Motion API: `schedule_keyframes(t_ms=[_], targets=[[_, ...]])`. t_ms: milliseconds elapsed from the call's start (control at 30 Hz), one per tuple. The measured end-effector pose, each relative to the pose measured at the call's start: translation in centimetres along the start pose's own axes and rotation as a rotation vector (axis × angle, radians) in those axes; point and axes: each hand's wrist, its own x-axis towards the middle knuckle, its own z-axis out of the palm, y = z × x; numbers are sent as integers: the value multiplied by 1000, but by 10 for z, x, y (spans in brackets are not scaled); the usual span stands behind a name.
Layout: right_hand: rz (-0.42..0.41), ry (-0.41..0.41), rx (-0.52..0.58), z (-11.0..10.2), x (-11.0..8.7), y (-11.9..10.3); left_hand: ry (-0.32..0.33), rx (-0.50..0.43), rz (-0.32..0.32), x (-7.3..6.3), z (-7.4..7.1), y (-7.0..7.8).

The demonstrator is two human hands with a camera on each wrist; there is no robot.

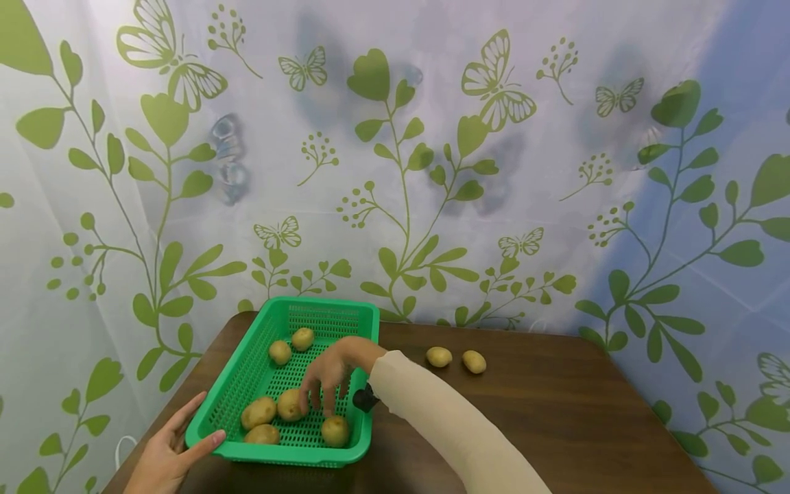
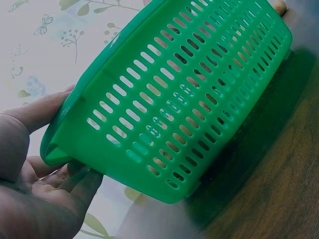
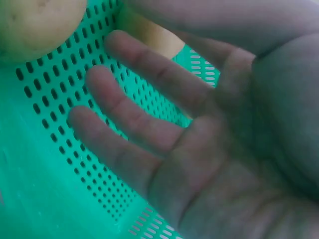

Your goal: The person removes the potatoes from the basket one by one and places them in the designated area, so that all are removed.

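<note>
A green plastic basket (image 1: 290, 453) with slotted walls holds several potatoes. My left hand (image 1: 165, 449) grips its rim at the near left corner; in the left wrist view the thumb lies over the rim (image 2: 75, 99) and the fingers are beneath it. Inside the basket, my right hand (image 1: 330, 374) hangs with spread, slightly bent fingers and nothing in them. Close below it are a potato (image 1: 290, 406) and another potato (image 1: 335, 431). The right wrist view shows the fingers (image 3: 122, 109) apart, with a potato (image 3: 37, 27) beyond their tips.
Two potatoes, one on the left (image 1: 439, 357) and one on the right (image 1: 474, 361), lie on the brown wooden table (image 1: 524, 418) right of the basket. A patterned curtain (image 1: 426, 171) hangs behind the table. A white cable (image 1: 125, 442) shows at the left.
</note>
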Motion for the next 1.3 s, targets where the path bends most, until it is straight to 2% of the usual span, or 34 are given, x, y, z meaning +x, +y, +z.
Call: schedule_keyframes(t_ms=[200,433,633,833,933,1133,1300], targets=[[61,-89,-54,3,7,0,-3,-6,-11,0,0,1],[93,-147,-112,5,11,-2,9,-10,30,-2,2,2],[78,-196,-147,9,16,-6,22,-1,72,-3,2,1],[79,-249,-206,13,19,-9,20,7,39,-4,2,1],[75,-258,-211,10,18,-9,24,1,51,-5,2,1],[8,-245,-112,-3,5,-1,39,12,80,-5,4,2],[-103,-237,21,-12,-8,6,37,24,86,-5,3,0]])
